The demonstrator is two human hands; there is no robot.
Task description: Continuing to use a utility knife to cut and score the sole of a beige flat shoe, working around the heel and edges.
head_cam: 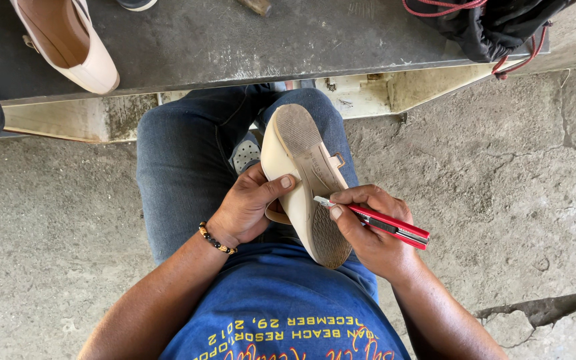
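Observation:
A beige shoe point(299, 170) lies sole-up across my lap, its worn tan sole facing me. My left hand point(248, 207) grips its left side, thumb pressed on the sole's edge. My right hand point(368, 230) holds a red utility knife point(385, 225), its blade tip touching the sole near the middle. A beaded bracelet point(216, 239) circles my left wrist. I sit in blue jeans and a blue shirt.
A dark grey metal bench top point(235, 40) runs across the top. On it sits a second beige shoe point(68, 40) at the left and a black bag with red cord point(488, 27) at the right. Cracked concrete floor point(501, 187) surrounds me.

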